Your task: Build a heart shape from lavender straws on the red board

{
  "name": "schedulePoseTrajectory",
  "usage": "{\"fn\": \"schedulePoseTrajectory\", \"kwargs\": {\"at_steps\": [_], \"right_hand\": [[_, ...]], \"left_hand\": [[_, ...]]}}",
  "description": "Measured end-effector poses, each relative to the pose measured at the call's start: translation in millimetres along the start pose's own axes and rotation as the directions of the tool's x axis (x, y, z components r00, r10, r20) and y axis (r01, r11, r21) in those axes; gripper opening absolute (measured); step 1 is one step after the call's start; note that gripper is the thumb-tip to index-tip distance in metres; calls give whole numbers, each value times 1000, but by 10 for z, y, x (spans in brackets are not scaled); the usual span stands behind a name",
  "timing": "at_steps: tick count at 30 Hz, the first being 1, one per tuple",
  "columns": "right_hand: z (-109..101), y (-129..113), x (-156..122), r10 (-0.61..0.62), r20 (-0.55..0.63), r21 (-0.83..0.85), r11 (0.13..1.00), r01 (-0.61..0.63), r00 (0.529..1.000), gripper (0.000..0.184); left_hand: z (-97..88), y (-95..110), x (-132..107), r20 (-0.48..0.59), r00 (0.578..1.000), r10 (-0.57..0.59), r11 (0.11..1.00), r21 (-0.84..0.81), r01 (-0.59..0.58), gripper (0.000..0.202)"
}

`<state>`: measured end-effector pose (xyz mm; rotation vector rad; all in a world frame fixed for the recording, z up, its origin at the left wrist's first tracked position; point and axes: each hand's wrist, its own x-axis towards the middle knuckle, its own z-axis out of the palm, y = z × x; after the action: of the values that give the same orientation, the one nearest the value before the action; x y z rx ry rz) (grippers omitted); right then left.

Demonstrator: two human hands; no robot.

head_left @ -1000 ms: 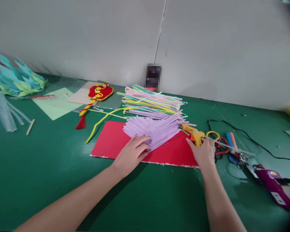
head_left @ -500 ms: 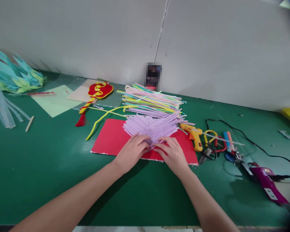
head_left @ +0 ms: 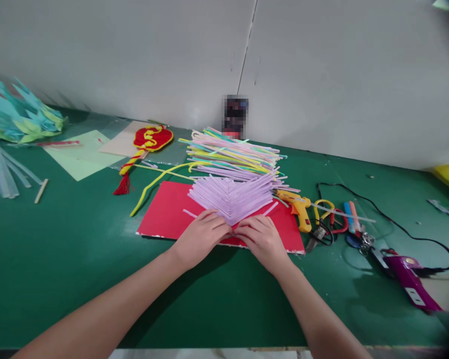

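Note:
Lilac pipe cleaners (head_left: 230, 197) lie in nested V shapes on a red board (head_left: 164, 204), their point facing me. Just below that point, my left hand (head_left: 205, 229) and my right hand (head_left: 260, 234) meet with fingers pinched together. Between them they hold a lilac pipe cleaner (head_left: 271, 209); one end sticks out past each hand, and its middle is hidden by my fingers. A pile of pink, yellow, green and lilac pipe cleaners (head_left: 232, 154) lies behind the board.
To the right are a yellow glue gun (head_left: 301, 209), scissors with red handles (head_left: 338, 221), keys (head_left: 366, 242), a black cord (head_left: 400, 222) and a purple power strip (head_left: 409, 279). At left lie a red fan ornament (head_left: 153, 138), pale green paper (head_left: 78, 159) and glue sticks (head_left: 2, 169).
Both hands have drawn slightly toward me, off the tip of the lilac V, and closed together. A separate lilac pipe cleaner now shows its ends beyond the hands.

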<state>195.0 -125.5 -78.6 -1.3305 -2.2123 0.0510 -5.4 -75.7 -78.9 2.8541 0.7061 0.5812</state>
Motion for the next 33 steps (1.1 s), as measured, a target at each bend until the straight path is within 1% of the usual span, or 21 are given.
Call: {"fn": "schedulePoseTrajectory", "kwargs": {"at_steps": [5,9,12,14,18,24,28,33], "right_hand": [[16,-53,14,49,-19,-39,998,-49,999,12],[37,-108,13,83,-53,-63,994,-87,995,12],[45,-117,8,92,-66,-55,994,-95,994,11],[51,-107,4,92,-63,-44,995,-95,994,11],[62,-79,-2,89,-49,-26,996,-90,995,12],[38,-55,2,52,-48,58,997,-49,997,11],[19,-21,12,9,-54,144,990,-2,999,9],[-3,7,15,-64,-76,181,980,77,995,10]], "left_hand": [[-44,65,21,-45,999,-18,998,66,21,22],[-46,170,22,-70,993,-98,980,164,108,21],[-36,201,14,-84,985,-150,968,189,163,19],[-33,181,15,-77,987,-140,975,166,151,20],[-24,93,17,-50,996,-76,994,76,80,20],[-16,25,-3,-55,997,-51,998,-31,49,16],[-41,32,5,-66,996,-55,995,-92,49,17],[-61,68,18,-75,990,-116,982,-159,103,18]]}}
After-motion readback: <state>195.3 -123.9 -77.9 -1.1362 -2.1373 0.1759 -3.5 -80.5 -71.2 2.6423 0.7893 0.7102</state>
